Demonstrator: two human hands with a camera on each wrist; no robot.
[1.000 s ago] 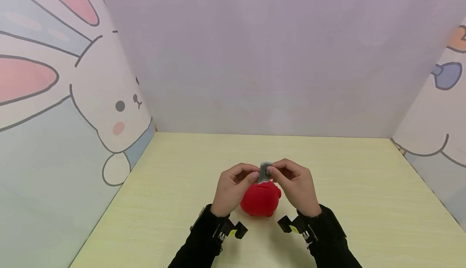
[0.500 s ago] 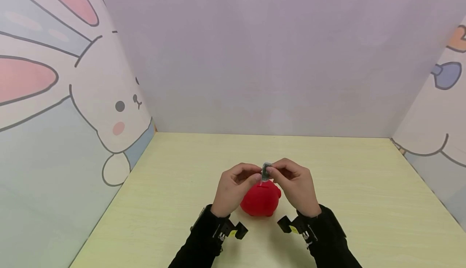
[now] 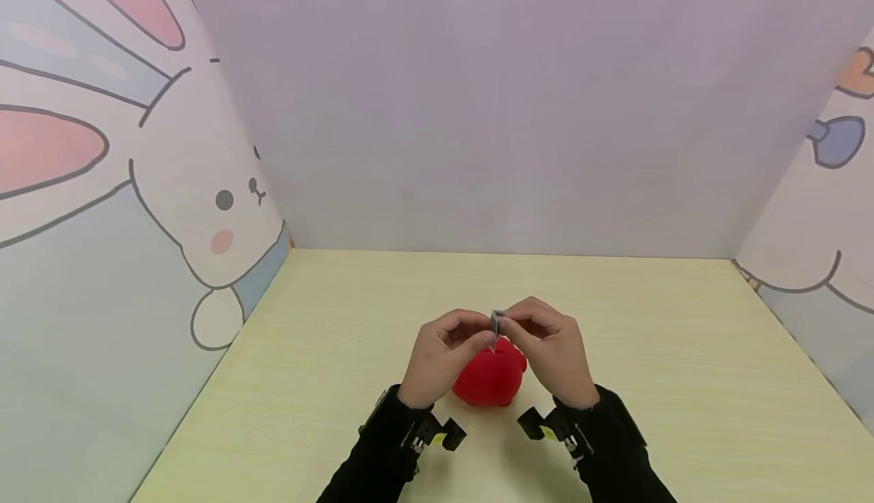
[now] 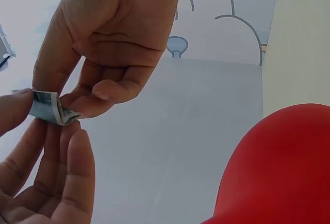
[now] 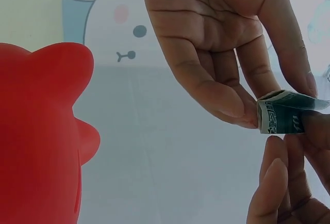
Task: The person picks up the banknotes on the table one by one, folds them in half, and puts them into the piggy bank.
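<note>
A small folded green banknote [image 3: 495, 324] is held up between both hands. My left hand [image 3: 439, 355] pinches its left side between thumb and fingers, and my right hand [image 3: 554, 353] pinches the other side. In the right wrist view the banknote [image 5: 281, 116] shows its layered fold and pale edges. Just behind the hands in the head view stands a red piggy bank [image 3: 488, 380] on the table; the fingers and note cover part of its top. The left wrist view shows the bank's smooth red side [image 4: 283, 172], apart from the note.
The pale yellow table [image 3: 341, 298] runs back to a plain lilac wall [image 3: 505, 108]. Walls with cartoon rabbits [image 3: 198, 192] rise on both sides. Each black sleeve [image 3: 372, 446] carries a small wrist camera [image 3: 444, 435].
The banknote has turned and been folded narrower, from a broad face to a thin edge in the head view. The fingertips have come closer together; the piggy bank stays put.
</note>
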